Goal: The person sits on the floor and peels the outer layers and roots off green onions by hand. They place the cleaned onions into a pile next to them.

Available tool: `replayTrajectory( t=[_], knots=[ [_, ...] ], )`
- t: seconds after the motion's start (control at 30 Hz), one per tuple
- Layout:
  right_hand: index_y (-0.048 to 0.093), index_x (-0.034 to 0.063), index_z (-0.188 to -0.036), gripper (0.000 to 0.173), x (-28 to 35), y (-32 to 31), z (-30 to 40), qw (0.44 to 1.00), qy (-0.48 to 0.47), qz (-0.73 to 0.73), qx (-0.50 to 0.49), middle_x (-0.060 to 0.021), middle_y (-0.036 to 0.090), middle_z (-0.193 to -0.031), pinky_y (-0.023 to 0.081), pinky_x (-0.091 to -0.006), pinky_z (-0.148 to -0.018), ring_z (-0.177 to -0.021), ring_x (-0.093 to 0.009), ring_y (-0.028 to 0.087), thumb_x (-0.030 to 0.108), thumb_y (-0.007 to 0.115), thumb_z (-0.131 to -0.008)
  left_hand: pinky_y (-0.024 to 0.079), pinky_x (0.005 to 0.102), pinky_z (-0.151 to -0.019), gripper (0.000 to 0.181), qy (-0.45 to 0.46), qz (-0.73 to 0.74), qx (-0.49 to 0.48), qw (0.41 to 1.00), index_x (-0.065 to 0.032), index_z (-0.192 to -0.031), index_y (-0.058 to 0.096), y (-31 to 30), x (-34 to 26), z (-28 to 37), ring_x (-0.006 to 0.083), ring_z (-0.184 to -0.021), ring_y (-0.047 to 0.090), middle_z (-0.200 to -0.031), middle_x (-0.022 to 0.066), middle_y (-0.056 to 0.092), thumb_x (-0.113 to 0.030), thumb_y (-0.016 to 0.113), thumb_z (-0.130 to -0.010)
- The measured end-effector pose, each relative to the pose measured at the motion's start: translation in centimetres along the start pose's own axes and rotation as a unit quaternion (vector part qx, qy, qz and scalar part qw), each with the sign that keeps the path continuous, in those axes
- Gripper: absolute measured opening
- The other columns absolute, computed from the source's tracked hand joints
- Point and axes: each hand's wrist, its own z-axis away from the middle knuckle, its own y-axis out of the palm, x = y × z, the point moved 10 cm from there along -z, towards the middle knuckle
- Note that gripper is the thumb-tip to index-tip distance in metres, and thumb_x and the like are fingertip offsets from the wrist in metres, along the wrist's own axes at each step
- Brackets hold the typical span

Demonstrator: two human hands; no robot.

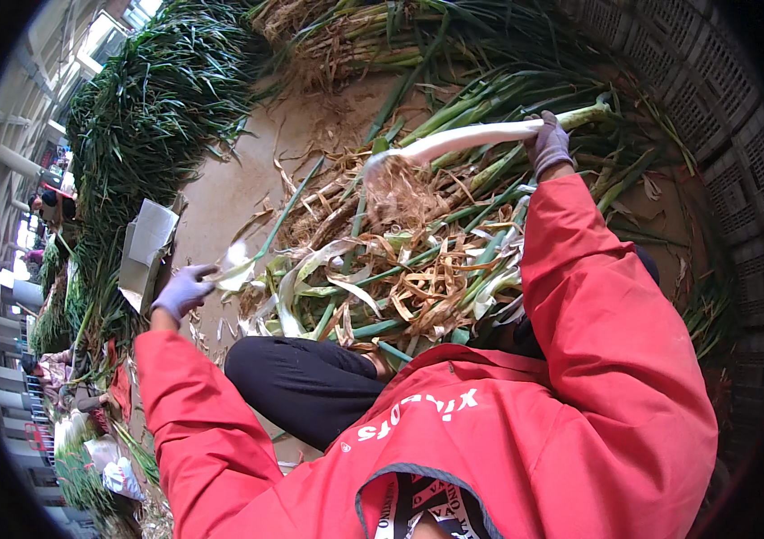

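My right hand [549, 143], in a pale purple glove, grips a long green onion near its green end. The onion's bare white stalk [473, 137] stretches left above the pile, and its brown, blurred roots [400, 188] hang at the far end. Out to the left, my gloved left hand [183, 293] pinches a strip of pale outer leaf [235, 273], apart from the stalk. Between and below my hands lies a litter of peeled and dried leaves [415, 283]. Unpeeled green onions [496, 178] with soil-brown roots lie under and behind the held one.
A tall heap of green onions [153, 94] rises on the left, with a cardboard box [142, 252] by it. More onions [382, 37] lie at the back. Stacked plastic crates [712, 87] line the right. At far left a person [55, 377] sits near white plastic bags [119, 475].
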Motion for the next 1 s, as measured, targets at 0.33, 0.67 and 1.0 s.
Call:
replayTrajectory(
  t=[0.33, 0.67, 1.0],
  knots=[
    [0.05, -0.0115, -0.101, 0.051, -3.6, 3.6, 6.8, 0.964, -0.03, 0.258, -0.051, -0.0192, 0.056, -0.098, 0.043, -0.0314, -0.077, -0.083, -0.025, 0.056, 0.026, 0.064, -0.07, 0.042, 0.0241, -0.074, 0.033, 0.409, 0.051, 0.022, 0.911, 0.001, -0.109, 0.052, 6.3, -31.2, 1.7, 0.0145, -0.083, 0.054, -0.097, 0.0066, 0.059, -0.022, 0.047, -0.086],
    [0.046, -0.0069, -0.101, 0.051, -6.8, 2.3, 7.2, 0.968, -0.037, 0.236, -0.076, -0.0167, 0.057, -0.084, 0.045, -0.0361, -0.063, -0.069, -0.024, 0.055, 0.031, 0.065, -0.073, 0.043, 0.0275, -0.077, 0.037, 0.147, -0.129, 0.053, 0.979, 0.0024, -0.102, 0.056, 4.6, -18.5, -0.5, 0.0158, -0.085, 0.055, -0.094, 0.0123, 0.06, -0.029, 0.053, -0.082],
    [0.034, -0.0069, -0.108, 0.061, -11.9, 4.5, 16.5, 0.97, 0.032, 0.238, 0.027, -0.0222, 0.05, -0.1, 0.039, -0.0342, -0.083, -0.092, -0.025, 0.051, 0.028, 0.067, -0.071, 0.042, 0.0421, -0.071, 0.034, 0.283, -0.167, -0.04, 0.944, -0.0018, -0.102, 0.049, 11.4, -27.0, 1.5, 0.0388, -0.081, 0.054, -0.084, 0.0245, 0.056, -0.016, 0.053, -0.072]
  ],
)
